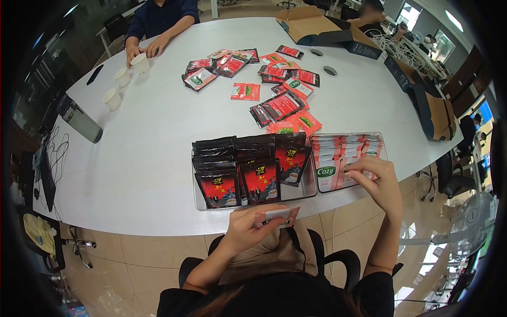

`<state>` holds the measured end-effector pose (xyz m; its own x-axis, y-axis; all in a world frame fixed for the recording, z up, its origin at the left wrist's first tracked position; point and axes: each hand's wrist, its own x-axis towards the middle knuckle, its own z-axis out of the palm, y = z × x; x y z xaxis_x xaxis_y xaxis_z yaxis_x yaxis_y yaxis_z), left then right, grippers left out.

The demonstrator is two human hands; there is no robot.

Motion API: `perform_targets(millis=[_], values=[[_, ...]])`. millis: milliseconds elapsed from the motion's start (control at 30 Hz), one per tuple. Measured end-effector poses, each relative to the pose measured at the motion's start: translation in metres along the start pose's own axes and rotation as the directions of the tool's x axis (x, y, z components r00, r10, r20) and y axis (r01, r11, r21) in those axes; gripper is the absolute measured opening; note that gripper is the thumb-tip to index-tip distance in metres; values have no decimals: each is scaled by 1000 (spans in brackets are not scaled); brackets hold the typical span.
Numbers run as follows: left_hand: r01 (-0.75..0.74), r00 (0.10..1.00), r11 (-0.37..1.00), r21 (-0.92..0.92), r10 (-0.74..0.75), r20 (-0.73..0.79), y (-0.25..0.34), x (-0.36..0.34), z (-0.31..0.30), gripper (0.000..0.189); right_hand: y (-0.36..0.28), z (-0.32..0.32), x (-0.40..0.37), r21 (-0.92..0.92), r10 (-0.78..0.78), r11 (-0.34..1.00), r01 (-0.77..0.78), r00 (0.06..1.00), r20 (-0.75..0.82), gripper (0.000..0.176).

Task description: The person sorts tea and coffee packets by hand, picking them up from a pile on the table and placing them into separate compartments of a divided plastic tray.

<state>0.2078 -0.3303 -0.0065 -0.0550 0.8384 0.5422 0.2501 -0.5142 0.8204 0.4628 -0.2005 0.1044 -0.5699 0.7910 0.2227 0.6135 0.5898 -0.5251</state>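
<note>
My left hand [247,228] is closed around a pink and white tea sachet [280,214], just in front of the table edge. My right hand [377,177] is over the right clear tray [384,142], its thumb and fingertips bent together at the front Cozy tea sachets [326,177]. Whether a sachet is between those fingertips I cannot make out. Packed upright in rows, pink tea sachets fill that tray. Beside it, the left clear tray [196,198] holds several black and red G7 coffee packets [260,179], some leaning forward.
Loose coffee packets [282,105] and tea sachets [245,91] are scattered beyond the trays. Paper cups [112,99], a bottle [80,119] and a phone [94,74] are at left. Another person's hands [145,51] rest near the cups. Open cardboard boxes [311,26] line the far right.
</note>
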Motion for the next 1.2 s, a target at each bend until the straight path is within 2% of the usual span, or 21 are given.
perform_targets(millis=[100,200,233,333,433,633,733,833,933,1200], values=[[-21,1000,1000,-2,21,12,1,2,0,29,5,4,4,-162,-173,977,139,961,-214,13],[-22,1000,1000,-12,22,20,-1,0,-1,30,10,2,13,-153,-51,988,22,981,-185,12],[-26,1000,1000,-8,26,16,-1,0,-1,30,19,1,13,-146,-8,989,-7,995,-100,16],[-24,1000,999,-29,24,2,-4,-3,0,31,19,2,13,-173,-25,985,13,998,-66,23],[-28,1000,999,-32,28,-4,-2,-1,1,31,16,-1,16,-128,41,991,-46,998,-43,30],[-44,999,999,-3,44,14,0,0,-2,30,16,-2,13,-20,67,998,-67,998,-1,32],[-22,999,1000,1,22,25,-1,-2,-2,29,14,-6,13,21,128,991,-129,990,54,33],[-33,999,999,-4,33,18,1,1,0,30,14,-9,15,21,100,994,-103,988,118,34],[-24,999,1000,-2,24,23,1,1,-1,30,16,-8,18,1,36,999,-36,997,68,36],[-52,999,999,14,52,11,0,1,0,31,17,-4,19,-43,86,996,-83,992,93,31]])
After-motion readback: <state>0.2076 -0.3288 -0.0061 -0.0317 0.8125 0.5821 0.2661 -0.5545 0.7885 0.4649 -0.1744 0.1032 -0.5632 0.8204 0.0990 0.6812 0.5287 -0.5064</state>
